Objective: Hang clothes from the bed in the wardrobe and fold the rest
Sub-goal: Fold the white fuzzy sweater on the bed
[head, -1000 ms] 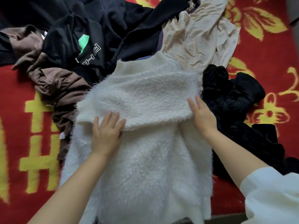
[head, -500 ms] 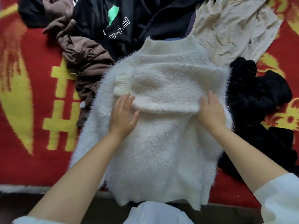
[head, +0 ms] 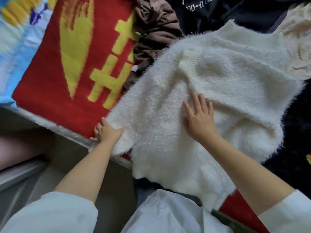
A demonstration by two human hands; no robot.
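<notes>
A fluffy white sweater [head: 168,115] lies spread on the red and yellow bed cover [head: 50,78], one sleeve folded across its chest with the ribbed cuff [head: 188,64] showing. My left hand [head: 106,132] grips the sweater's left side edge near the bed's rim. My right hand [head: 200,115] lies flat on the sweater's middle, fingers spread, just below the folded sleeve.
A brown garment [head: 154,34] lies crumpled beyond the sweater at the left. A black top with white lettering [head: 218,10] lies behind it, a cream garment [head: 299,47] at far right, black fabric [head: 296,132] to the right. The bed's edge [head: 72,133] runs diagonally, floor below.
My left hand has moved from the folded sleeve down to the sweater's left edge and taken hold. My right hand has shifted from the right side to the middle. The view has swung left.
</notes>
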